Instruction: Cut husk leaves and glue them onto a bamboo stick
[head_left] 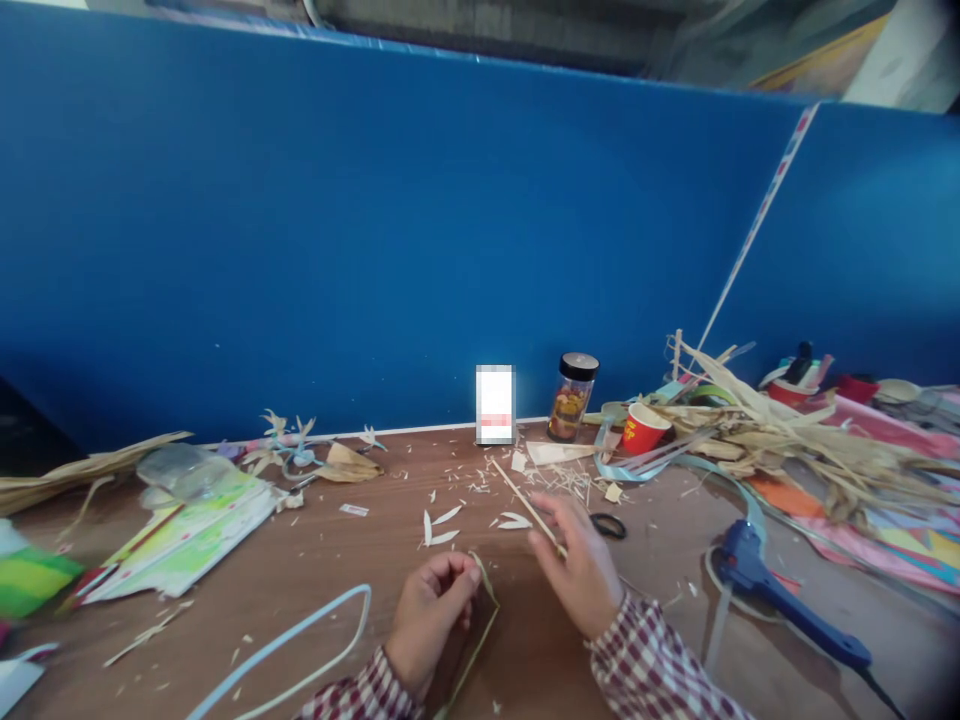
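My left hand [436,612] is closed in a pinch on a thin, pale green strip [484,630]. The strip bends near its middle and runs down towards the front edge of the view. To the right, my right hand [574,565] has its thumb and fingers apart over a slender wooden stick [517,492]. The stick slants through the gap between thumb and forefinger; whether they touch it I cannot tell. Small white petal-like pieces [441,520] lie ahead of my hands. Beside my right fingers is a black ring-shaped object [608,525].
A blue glue gun [780,590] lies at right, near dried husks [750,420] and a red paper cup [646,428]. A black-lidded jar [574,397] stands by the blue partition [420,220]. Left are a painted sheet [199,535] and a pale blue looped strip [300,630].
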